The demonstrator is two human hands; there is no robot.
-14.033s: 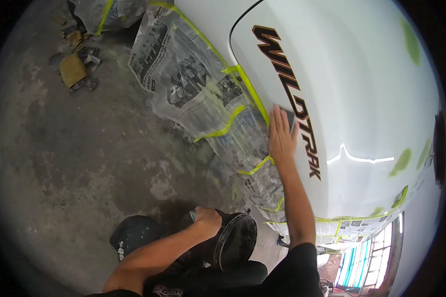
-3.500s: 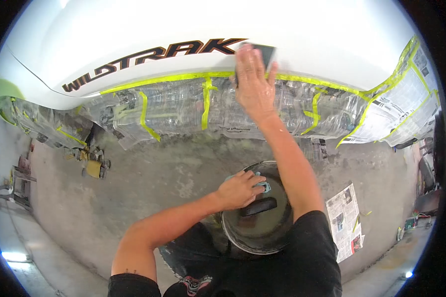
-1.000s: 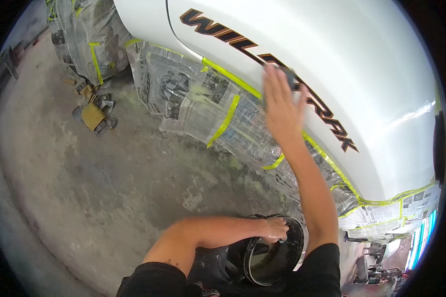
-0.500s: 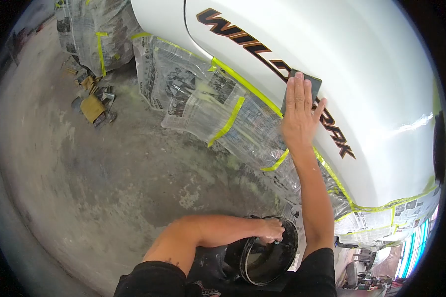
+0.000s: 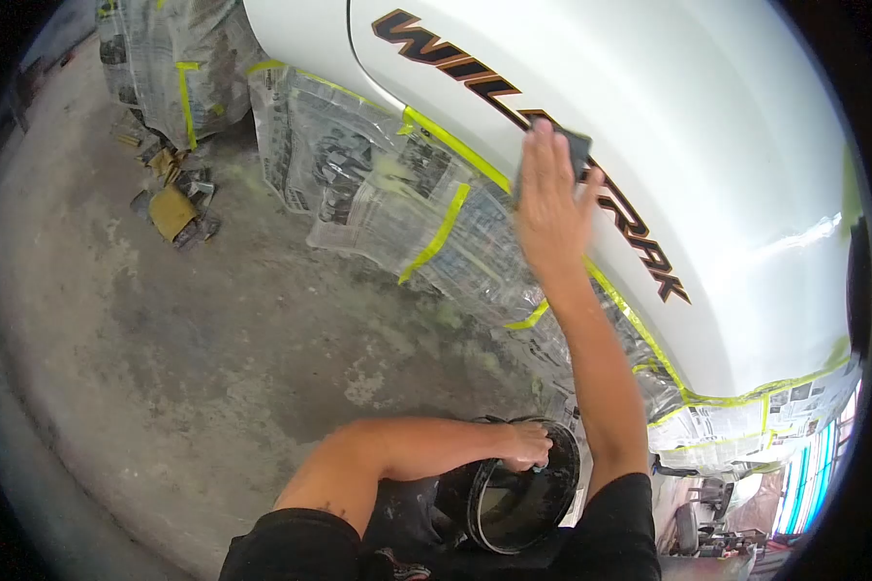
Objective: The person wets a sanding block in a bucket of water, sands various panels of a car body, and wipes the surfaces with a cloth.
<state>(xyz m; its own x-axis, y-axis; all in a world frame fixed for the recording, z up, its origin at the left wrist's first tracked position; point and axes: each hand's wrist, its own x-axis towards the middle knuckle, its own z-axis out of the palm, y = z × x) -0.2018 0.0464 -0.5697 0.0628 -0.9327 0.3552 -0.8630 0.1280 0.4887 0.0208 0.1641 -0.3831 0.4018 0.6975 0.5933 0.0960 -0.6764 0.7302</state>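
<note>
My right hand [image 5: 557, 208] lies with straight fingers on a dark grey sheet of sandpaper [image 5: 577, 149], pressing it against the white vehicle panel [image 5: 736, 174]. The sheet covers the middle of the black-and-orange lettering [image 5: 451, 60]. Over the mouth of a black bucket [image 5: 570, 494], my left hand [image 5: 526, 445] is closed. A small pale bluish bit shows under its fingers, too little to name. Murky liquid seems to be in the bucket, which stands close to my body.
Newspaper and plastic masking [image 5: 388, 194], held by yellow-green tape [image 5: 446, 228], covers the panel's lower edge. A wrapped wheel [image 5: 174, 68] is at upper left. Scraps and a tan pad [image 5: 172, 213] lie on the stained concrete floor [image 5: 213, 329].
My right hand and the sandpaper have slid up and left along the lettering, baring letters to their right. My left hand stays over the bucket. The view has shifted slightly.
</note>
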